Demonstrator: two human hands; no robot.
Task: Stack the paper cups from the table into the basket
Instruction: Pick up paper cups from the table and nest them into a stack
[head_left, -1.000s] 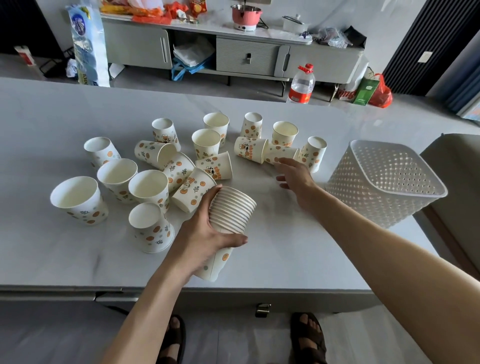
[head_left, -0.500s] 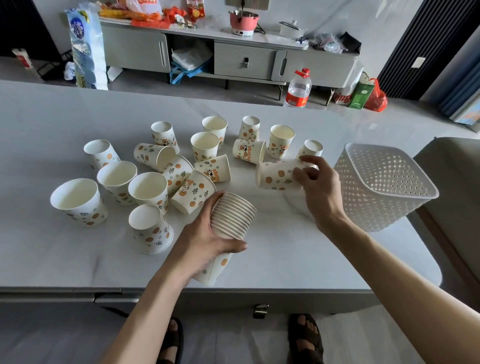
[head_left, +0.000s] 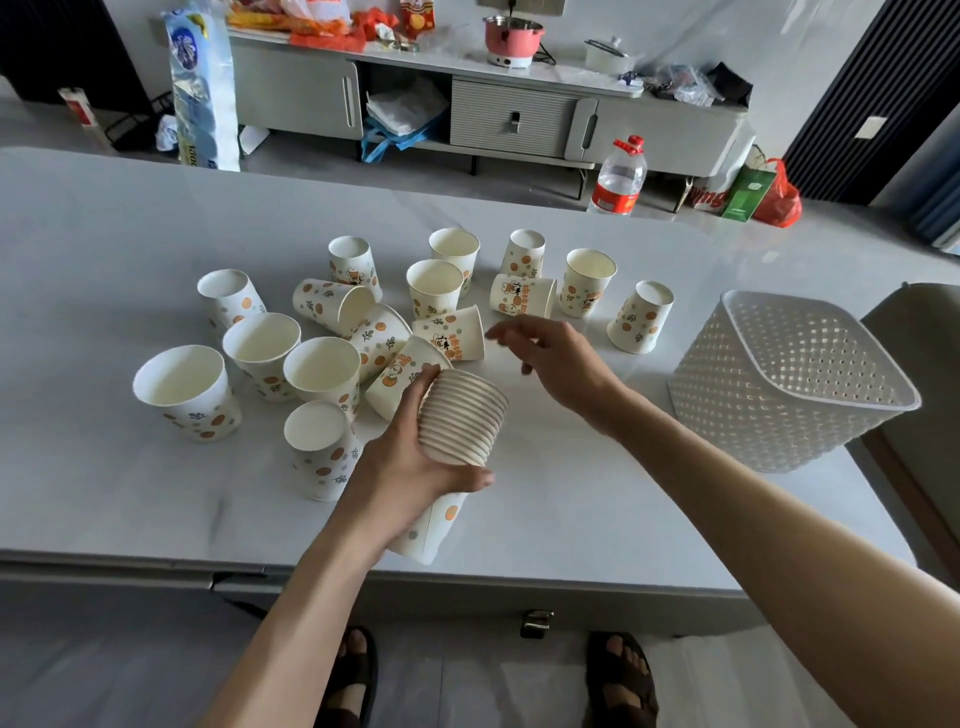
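My left hand (head_left: 410, 467) grips a stack of nested paper cups (head_left: 460, 421), tilted with its rims pointing up and to the right, above the table's near middle. My right hand (head_left: 556, 358) hovers just beyond the stack with fingers spread and holds nothing. Several loose paper cups with orange dots (head_left: 436, 286) stand or lie scattered across the table (head_left: 104, 467), some upright, some upside down, some on their sides. One upside-down cup (head_left: 640, 317) stands apart toward the right. The white woven plastic basket (head_left: 789, 379) sits at the table's right end and looks empty.
The table's near edge runs just above my sandalled feet (head_left: 621, 680). A beige chair (head_left: 919, 364) stands right of the basket. Beyond the table are a grey sideboard (head_left: 509, 119), a water bottle (head_left: 618, 176) and bags on the floor.
My right hand picked up a cup lying near the basket, brought it left to the stack and let it go; the hand is now empty beside the stack. The left hand stayed put.
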